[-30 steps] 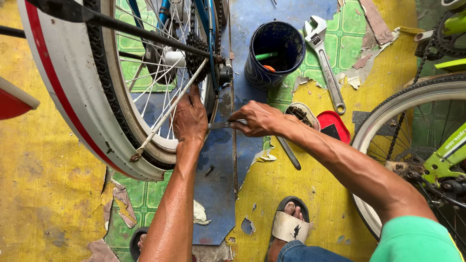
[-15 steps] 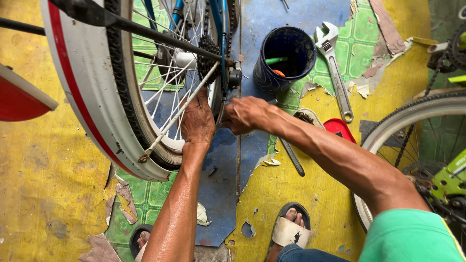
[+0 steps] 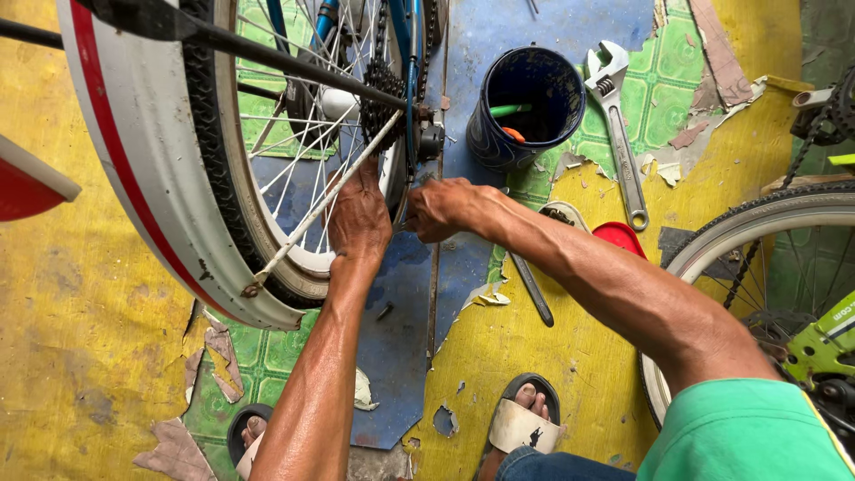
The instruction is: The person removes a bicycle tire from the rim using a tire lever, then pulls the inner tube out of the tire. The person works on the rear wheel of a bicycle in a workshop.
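Observation:
A bicycle rear wheel (image 3: 169,178) with a white-walled tyre stands upside-down style at the upper left; its sprocket (image 3: 383,98) and axle nut (image 3: 432,140) face me. My left hand (image 3: 359,218) rests on the rim by the spokes, fingers curled over the tyre's inner edge beside a thin silver stay (image 3: 316,214). My right hand (image 3: 441,209) is closed just below the axle, fingertips pinching something small and dark that the hand mostly hides. A thin dark strip (image 3: 434,294) runs down the floor from under that hand.
A blue bucket (image 3: 494,142) holding green- and orange-handled tools stands behind the hands, an adjustable wrench (image 3: 623,151) beside it. A spanner (image 3: 533,289) and red dish (image 3: 623,239) lie under my right forearm. A second wheel (image 3: 739,232) and green frame (image 3: 828,338) stand at right. My sandalled feet (image 3: 525,423) are below.
Both hands have crept closer to the axle; my right hand slid left toward the wheel and closed tighter. The view has shifted slightly.

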{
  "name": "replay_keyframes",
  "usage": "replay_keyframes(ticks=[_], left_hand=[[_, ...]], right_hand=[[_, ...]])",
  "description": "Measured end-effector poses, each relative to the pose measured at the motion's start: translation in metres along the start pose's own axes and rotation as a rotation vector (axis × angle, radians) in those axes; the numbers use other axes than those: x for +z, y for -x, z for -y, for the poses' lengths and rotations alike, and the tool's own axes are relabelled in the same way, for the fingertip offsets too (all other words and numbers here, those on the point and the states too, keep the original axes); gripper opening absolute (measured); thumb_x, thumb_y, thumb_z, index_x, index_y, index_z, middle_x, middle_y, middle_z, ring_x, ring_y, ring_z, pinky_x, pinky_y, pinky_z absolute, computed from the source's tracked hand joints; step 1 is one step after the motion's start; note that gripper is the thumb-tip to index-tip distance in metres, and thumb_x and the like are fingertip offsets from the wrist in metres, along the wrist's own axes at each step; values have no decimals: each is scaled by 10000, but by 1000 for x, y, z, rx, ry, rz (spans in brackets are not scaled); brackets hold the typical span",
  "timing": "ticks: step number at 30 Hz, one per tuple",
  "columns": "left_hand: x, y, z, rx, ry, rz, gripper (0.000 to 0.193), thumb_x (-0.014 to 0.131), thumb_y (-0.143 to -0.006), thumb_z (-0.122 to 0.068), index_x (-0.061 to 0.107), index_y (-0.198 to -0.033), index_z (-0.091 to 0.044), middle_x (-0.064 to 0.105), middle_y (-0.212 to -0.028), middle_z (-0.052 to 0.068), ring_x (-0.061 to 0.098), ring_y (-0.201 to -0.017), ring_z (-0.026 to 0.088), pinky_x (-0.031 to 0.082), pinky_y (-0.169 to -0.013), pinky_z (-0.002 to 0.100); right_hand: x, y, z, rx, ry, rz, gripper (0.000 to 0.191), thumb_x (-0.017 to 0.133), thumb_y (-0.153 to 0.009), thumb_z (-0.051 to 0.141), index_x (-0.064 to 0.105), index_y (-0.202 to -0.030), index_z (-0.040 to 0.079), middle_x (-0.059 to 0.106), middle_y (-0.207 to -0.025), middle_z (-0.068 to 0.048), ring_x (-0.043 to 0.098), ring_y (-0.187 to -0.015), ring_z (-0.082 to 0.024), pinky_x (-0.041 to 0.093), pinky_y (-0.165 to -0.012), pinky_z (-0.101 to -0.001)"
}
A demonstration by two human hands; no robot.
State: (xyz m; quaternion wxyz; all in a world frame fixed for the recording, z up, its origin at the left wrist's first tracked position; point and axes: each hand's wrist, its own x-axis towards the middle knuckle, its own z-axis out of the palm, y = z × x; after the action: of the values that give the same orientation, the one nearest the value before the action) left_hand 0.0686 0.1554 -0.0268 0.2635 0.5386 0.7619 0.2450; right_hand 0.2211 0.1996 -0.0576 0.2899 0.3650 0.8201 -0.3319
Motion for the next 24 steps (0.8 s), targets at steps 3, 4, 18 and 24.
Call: replay_keyframes(ticks=[3,4,18,24], left_hand=[[1,0,6,529,-177,-154,466,236,-1102,-164,609,-1318,11,612,-1000,260,634,-817,432,514,-698,526],[2,-3,7,415,-145,-89,420,282,-1124,-201,624,-1313,-47,630,-1022,240,639,-856,434,515,-734,532],[-27,13,4,31,33,6,487,405,-1079,-470,678,-1130,-70,657,-898,227,634,-790,438,482,-685,558],[-28,14,6,29,46,40,504,348,-1062,-455,671,-1221,-104,643,-899,256,635,-787,466,471,-691,580]], right_hand=[[34,20,-18,-219,-92,-258,338,489,-1076,346,735,-1124,118,763,-974,-162,718,-709,-278,622,-640,-365],[48,34,-18,-290,-251,-428,346,499,-1031,340,760,-1174,162,792,-997,-118,757,-722,-246,637,-625,-394],[31,97,-19,117,-113,6,485,423,-1108,368,771,-1118,31,761,-859,-204,691,-693,-304,597,-700,-466],[114,73,-7,-253,38,-603,630,711,-845,327,556,-1404,82,581,-1305,-284,575,-1220,-419,454,-1057,-564]])
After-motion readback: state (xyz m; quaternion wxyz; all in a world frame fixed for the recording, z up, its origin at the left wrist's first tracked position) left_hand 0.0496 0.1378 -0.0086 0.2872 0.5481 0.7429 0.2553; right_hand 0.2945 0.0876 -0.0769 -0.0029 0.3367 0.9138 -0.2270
